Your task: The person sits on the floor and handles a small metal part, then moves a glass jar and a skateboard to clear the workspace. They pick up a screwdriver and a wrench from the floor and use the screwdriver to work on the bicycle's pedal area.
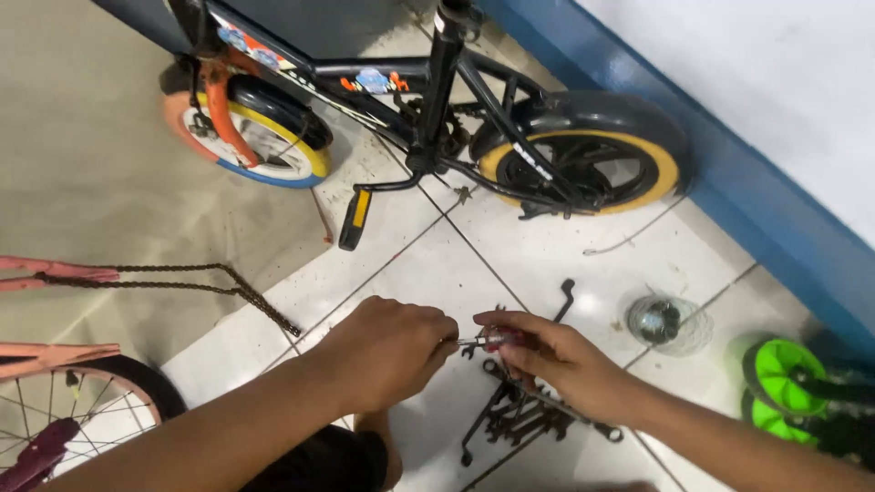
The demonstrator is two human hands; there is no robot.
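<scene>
My left hand (383, 351) and my right hand (556, 360) meet over the white tiled floor (565, 264). Between them is a small screwdriver-like tool (488, 341) with a red handle and a thin metal shaft. The right hand grips the handle, and the left hand closes on the shaft's tip. Just under the right hand lies a pile of dark spanners (510, 415).
A small black bicycle (437, 100) with yellow-rimmed tyres stands ahead, its pedal (354, 219) near the floor. A rusty chain (191, 284) hangs from a pink bike frame at left. A clear bag of small parts (661, 321) and green training wheels (782, 383) lie at right by a blue wall.
</scene>
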